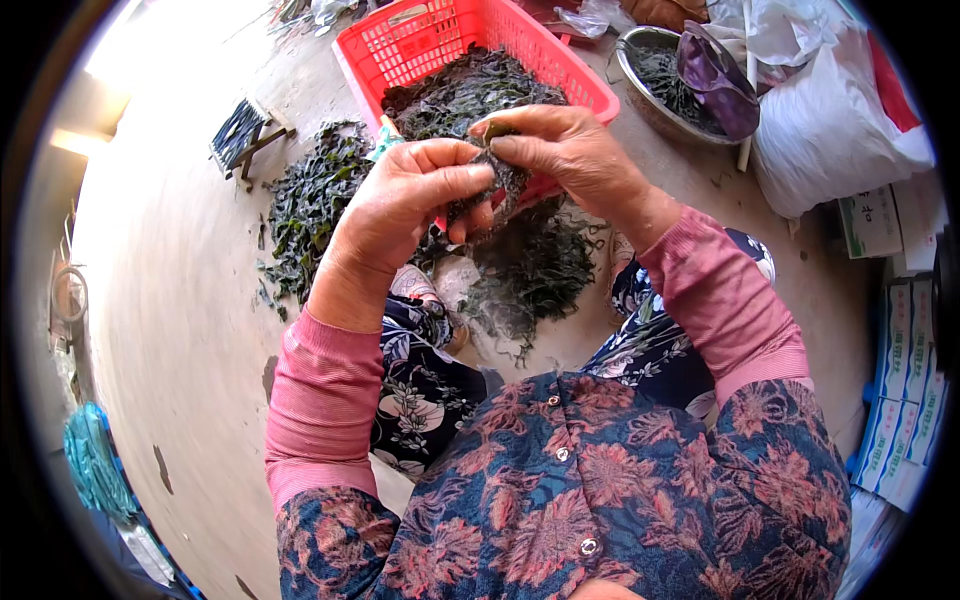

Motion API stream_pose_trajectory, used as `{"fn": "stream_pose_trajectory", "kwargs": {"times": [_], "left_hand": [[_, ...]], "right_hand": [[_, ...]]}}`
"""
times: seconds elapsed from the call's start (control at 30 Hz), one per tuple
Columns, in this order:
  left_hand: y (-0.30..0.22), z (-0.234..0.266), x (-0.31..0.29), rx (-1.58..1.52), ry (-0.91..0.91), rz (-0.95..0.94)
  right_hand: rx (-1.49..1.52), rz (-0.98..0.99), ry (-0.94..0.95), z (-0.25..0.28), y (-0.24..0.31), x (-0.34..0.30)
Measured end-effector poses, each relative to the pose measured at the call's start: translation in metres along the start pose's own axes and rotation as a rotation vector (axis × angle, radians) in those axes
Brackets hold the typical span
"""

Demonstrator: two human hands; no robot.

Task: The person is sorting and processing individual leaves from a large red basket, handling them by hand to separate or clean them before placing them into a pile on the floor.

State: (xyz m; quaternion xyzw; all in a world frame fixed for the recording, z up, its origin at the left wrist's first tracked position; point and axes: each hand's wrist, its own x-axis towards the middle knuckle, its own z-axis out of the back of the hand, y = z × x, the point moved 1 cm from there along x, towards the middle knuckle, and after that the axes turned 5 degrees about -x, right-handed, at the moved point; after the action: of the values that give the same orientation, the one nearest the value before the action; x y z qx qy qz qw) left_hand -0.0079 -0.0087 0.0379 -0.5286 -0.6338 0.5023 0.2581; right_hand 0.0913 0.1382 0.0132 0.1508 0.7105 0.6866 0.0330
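Both of my hands meet in front of a red plastic crate [590, 85], at its near edge. Between them hangs a dark strip of seaweed [510, 178]. My left hand [425, 190] is closed on its left side, thumb pressed over the fingers. With thumb and fingers pinched, my right hand [570, 155] grips the upper end. A heap of dark seaweed [470, 90] lies in the crate. On the floor, one loose pile of seaweed [318, 200] is left of the crate, and another seaweed pile [530, 275] lies below my hands, between my feet.
A small folding stool [245, 138] stands at the far left. At the far right are a metal basin [655, 100] of seaweed with a purple cloth at its rim, and a full white sack [835, 130]. Stacked cartons [900, 370] line the right side; teal netting [98, 465] lies lower left.
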Motion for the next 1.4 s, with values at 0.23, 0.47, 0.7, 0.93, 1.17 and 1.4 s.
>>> {"fn": "stream_pose_trajectory", "kwargs": {"times": [0.23,0.47,0.7,0.93,1.17,1.4], "left_hand": [[0.008,0.003,0.002,0.255,0.021,-0.087],[0.017,0.001,0.004,1.015,-0.645,-0.514],[0.024,0.011,-0.004,0.145,-0.343,-0.183],[0.03,0.008,-0.006,0.173,-0.172,-0.169],[0.031,0.007,-0.006,0.199,-0.168,-0.276],[0.026,0.004,-0.008,0.27,-0.236,-0.282]], "right_hand": [[0.097,-0.241,0.242,0.005,-0.018,-0.006],[-0.023,-0.233,0.186,-0.002,-0.006,-0.009],[-0.065,-0.255,0.266,-0.002,-0.003,-0.007],[0.043,-0.342,0.293,0.001,-0.021,-0.005],[0.302,-0.405,0.302,0.0,-0.03,-0.002],[0.388,-0.38,0.309,-0.005,-0.028,-0.002]]}}
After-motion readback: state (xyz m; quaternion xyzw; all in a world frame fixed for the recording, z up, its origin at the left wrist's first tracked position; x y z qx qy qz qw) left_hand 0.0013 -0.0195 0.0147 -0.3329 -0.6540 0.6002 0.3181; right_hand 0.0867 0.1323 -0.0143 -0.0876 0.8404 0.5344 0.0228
